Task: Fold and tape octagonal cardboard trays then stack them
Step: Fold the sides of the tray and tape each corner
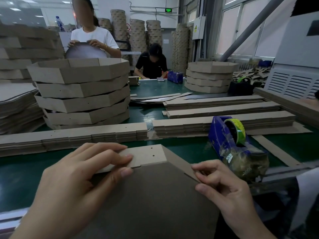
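A brown octagonal cardboard tray (151, 195) lies in front of me on the green table, its far side wall folded up. My left hand (77, 183) pinches the left part of that wall between thumb and fingers. My right hand (222, 185) pinches the tray's right edge at a notch. A stack of finished octagonal trays (81, 90) stands at the back left. A blue tape dispenser (231, 144) with a yellow-green roll sits just right of the tray.
Piles of flat cardboard strips (222, 125) lie across the table's middle and right, and another pile (72, 137) just beyond the tray. A second tray stack (209, 76) stands far right. Two people work across the table. Flat sheets (17, 107) are heaped at the left.
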Demonstrator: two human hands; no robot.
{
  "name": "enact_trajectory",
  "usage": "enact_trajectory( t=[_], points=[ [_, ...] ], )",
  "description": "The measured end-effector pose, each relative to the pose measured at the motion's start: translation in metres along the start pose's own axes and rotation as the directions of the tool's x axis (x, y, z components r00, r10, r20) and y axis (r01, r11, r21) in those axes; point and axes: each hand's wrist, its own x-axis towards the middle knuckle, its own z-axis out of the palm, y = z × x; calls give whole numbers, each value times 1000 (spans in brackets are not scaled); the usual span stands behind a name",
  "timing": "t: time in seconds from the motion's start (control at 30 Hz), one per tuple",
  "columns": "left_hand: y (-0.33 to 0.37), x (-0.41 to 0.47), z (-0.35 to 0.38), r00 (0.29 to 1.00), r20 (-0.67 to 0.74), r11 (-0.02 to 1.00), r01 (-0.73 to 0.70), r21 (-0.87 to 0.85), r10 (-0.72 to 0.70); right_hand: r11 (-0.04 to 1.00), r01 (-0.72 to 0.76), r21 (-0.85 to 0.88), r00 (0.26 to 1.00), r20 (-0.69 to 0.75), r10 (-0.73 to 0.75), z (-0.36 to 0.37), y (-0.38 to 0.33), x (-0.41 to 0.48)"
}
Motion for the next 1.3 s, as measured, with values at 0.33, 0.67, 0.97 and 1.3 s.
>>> enact_trajectory(
  t=[0.33, 0.67, 0.97, 1.3],
  points=[
    [26, 0, -20, 999, 14, 996, -42, 78, 41, 989, 125, -73, 967, 233, -105, -4, -68, 36],
    [42, -1, 4, 956, 254, 989, -145, -39, 150, 909, 274, -313, 811, 584, -44, 28, -91, 45],
    [26, -8, -7, 973, 229, 999, -16, 38, 7, 913, -59, -405, 874, 420, 243, -26, -59, 32],
    [29, -8, 2, 985, 161, 997, 63, 32, -68, 983, -91, -157, 937, 321, 138, -25, -42, 21]
  ],
)
